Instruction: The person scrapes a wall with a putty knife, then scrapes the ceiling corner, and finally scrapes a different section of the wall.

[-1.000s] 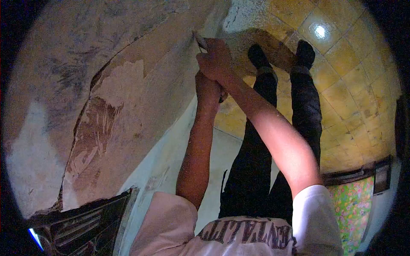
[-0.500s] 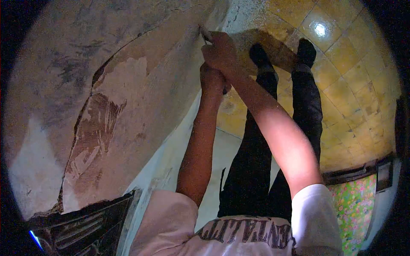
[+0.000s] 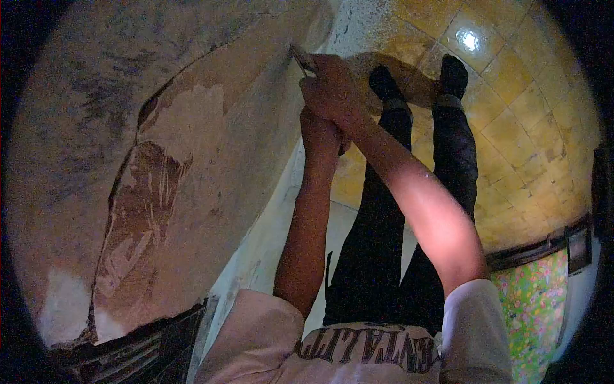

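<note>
Presently grips slim tool (image 3: 303,61) in right hand (image 3: 329,88), fingers closed; points tip at wall (image 3: 211,160), near edge by floor (image 3: 511,134); contact unclear. Brings left hand (image 3: 319,133) together with right, overlapping at wrist; cannot tell whether left clamps anything.

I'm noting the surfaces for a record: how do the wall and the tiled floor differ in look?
The wall is dull brown and grey, while the floor is yellow and reflects a bright glare. A long, dark crack runs through the wall; the floor has a grid of joints. Both look marked and blotchy.
</note>
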A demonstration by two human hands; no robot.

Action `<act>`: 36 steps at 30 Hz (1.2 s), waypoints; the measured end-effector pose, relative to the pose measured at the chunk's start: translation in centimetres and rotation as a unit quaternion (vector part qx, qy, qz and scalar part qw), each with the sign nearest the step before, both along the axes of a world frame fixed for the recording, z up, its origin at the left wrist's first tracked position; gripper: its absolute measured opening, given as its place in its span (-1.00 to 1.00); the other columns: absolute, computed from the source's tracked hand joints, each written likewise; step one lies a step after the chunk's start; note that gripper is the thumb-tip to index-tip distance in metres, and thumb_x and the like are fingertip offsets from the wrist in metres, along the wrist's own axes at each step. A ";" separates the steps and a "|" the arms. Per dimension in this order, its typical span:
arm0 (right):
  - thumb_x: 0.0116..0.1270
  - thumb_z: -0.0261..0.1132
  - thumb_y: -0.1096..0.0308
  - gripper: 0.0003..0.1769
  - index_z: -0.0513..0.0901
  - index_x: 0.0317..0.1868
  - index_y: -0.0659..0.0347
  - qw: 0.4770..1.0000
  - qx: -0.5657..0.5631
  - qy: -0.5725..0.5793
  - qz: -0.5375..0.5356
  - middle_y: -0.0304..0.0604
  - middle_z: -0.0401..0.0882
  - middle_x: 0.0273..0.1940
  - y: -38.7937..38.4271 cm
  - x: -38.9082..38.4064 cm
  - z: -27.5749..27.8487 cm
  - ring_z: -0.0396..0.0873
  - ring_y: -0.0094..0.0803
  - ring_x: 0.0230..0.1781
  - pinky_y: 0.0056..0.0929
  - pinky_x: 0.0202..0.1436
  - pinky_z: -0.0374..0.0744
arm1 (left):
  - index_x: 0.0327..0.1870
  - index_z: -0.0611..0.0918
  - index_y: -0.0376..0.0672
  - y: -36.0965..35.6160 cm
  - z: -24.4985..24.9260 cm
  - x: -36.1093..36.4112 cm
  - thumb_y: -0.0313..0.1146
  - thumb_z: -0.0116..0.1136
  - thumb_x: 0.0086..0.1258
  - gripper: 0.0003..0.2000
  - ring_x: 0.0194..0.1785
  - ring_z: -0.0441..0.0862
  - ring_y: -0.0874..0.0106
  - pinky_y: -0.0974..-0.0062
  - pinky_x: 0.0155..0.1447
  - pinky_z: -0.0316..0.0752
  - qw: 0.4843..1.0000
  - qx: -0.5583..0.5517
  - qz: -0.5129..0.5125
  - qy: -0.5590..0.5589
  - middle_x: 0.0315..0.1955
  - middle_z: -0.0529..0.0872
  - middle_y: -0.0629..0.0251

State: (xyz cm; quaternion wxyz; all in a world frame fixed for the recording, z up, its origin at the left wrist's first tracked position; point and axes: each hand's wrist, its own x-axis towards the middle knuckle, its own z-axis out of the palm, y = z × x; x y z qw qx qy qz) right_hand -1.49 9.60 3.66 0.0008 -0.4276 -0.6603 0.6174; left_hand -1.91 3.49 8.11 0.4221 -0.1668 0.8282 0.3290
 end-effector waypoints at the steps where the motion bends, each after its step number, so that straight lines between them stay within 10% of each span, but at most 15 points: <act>1: 0.04 0.30 0.25 -0.51 0.60 0.03 0.24 1.000 0.022 -0.007 0.010 0.24 0.57 -0.07 0.2 -0.4 -0.4 0.49 0.16 0.01 -0.02 0.15 0.46 | -0.25 0.55 -0.22 -0.5 -1.3 0.0 -0.20 -0.01 0.42 -0.75 -0.75 0.43 0.49 0.48 -0.73 0.18 0.999 0.023 0.017 0.028 -0.64 0.55 0.30; 11: 0.06 0.24 0.32 -0.53 0.60 0.03 0.25 0.999 -0.020 -0.021 0.041 0.23 0.57 -0.07 1.4 -0.9 0.0 0.49 0.18 0.01 -0.01 0.16 0.45 | -0.25 0.56 -0.21 -0.4 0.1 -0.8 -0.13 -0.01 0.43 -0.71 -0.74 0.44 0.48 0.47 -0.72 0.20 0.991 0.059 0.097 -0.065 -0.63 0.58 0.27; 16: 0.02 0.25 0.32 -0.54 0.61 0.00 0.26 0.998 0.056 0.026 0.013 0.26 0.58 -0.13 0.6 -0.8 1.0 0.51 0.19 -0.07 0.00 0.12 0.46 | -0.30 0.55 -0.19 4.4 2.0 -3.6 -0.14 0.02 0.41 -0.73 -0.76 0.43 0.48 0.44 -0.73 0.19 0.979 -0.143 0.073 -0.124 -0.65 0.57 0.27; 20: 0.01 0.26 0.31 -0.53 0.60 -0.02 0.29 0.996 0.022 -0.041 0.072 0.25 0.58 -0.15 1.2 -1.6 -1.1 0.52 0.19 -0.09 -0.01 0.08 0.48 | -0.30 0.56 -0.19 0.3 0.6 -0.9 -0.14 0.03 0.40 -0.73 -0.75 0.43 0.51 0.46 -0.71 0.22 0.992 0.055 0.099 -0.051 -0.64 0.58 0.28; 29: -0.02 0.27 0.27 -0.60 0.65 -0.14 0.28 0.998 0.065 0.000 0.005 0.26 0.60 -0.22 0.4 -1.8 -3.0 0.57 0.16 -0.13 -0.03 0.05 0.52 | -0.30 0.56 -0.25 -2.0 -2.7 -1.6 -0.25 0.05 0.38 -0.78 -0.73 0.44 0.51 0.43 -0.67 0.23 0.991 0.096 -0.078 0.057 -0.65 0.58 0.26; 36: 0.01 0.25 0.32 -0.43 0.56 0.14 0.16 0.991 0.106 0.074 0.029 0.26 0.60 -0.24 1.7 -0.5 1.8 0.57 0.16 -0.18 -0.03 0.02 0.52 | -0.28 0.57 -0.28 1.1 3.3 -0.8 -0.26 0.06 0.37 -0.78 -0.59 0.51 0.54 0.44 -0.64 0.27 0.999 0.031 -0.007 0.025 -0.54 0.63 0.26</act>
